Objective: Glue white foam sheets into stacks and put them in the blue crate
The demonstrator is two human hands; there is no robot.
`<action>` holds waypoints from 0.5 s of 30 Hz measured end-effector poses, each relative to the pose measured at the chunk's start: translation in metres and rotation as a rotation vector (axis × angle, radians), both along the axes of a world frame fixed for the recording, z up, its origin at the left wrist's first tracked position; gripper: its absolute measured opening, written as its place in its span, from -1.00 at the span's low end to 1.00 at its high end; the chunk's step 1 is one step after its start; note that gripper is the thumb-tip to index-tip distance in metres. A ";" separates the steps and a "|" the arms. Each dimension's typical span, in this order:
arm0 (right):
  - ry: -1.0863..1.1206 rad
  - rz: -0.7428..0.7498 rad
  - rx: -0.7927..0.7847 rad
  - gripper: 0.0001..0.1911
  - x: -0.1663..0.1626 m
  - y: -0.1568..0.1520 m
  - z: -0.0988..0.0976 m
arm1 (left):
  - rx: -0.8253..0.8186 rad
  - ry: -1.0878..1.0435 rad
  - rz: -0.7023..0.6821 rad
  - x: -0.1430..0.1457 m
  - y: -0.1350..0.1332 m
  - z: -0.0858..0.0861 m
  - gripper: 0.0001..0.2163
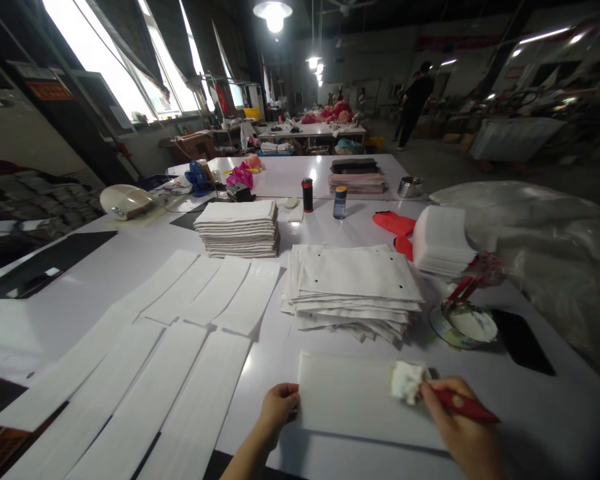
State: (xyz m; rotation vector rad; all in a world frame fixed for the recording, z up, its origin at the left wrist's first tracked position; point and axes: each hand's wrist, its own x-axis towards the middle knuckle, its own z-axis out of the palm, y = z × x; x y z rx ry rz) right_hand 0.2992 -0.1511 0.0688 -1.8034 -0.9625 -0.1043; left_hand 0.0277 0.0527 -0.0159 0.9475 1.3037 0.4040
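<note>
A white rectangular sheet (350, 400) lies on the table in front of me. My left hand (280, 408) is closed at its left edge, thumb and fingers pinching it there. In my right hand (455, 413) is a paintbrush (463, 402) with a red handle. Its wide bristles, thick with white paste, rest on the right part of the sheet. Beyond to the right stands a bowl (463, 327) of white paste with red handles leaning over it. Behind the sheet is an uneven stack of off-white fabric pieces (353, 277), the top one marked with small dark dots.
White strips (180, 373) lie in two rows at left. Behind them rises a neat folded stack (237, 230). A black phone (523, 341) lies right of the bowl, near a stack of white sheets (443, 240), red cloth (395, 223) and clear plastic (540, 247). Two bottles (339, 203) stand farther back.
</note>
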 end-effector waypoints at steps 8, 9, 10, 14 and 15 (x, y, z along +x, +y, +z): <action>0.189 0.499 -0.064 -0.89 -0.122 0.062 -0.020 | 0.009 -0.021 -0.032 0.004 -0.004 0.009 -0.85; 0.193 0.462 -0.094 -0.86 -0.107 0.051 -0.025 | 0.020 -0.018 -0.029 0.004 -0.004 0.008 -0.86; 0.208 0.413 -0.126 -0.84 -0.087 0.037 -0.030 | 0.029 -0.015 -0.025 0.004 -0.004 0.007 -0.87; 0.211 0.131 -0.225 -0.72 0.014 -0.038 -0.041 | 0.044 0.003 -0.018 0.005 -0.004 0.003 -0.87; 0.206 0.058 -0.247 -0.70 0.036 -0.055 -0.041 | 0.043 0.009 -0.020 0.006 -0.004 0.003 -0.87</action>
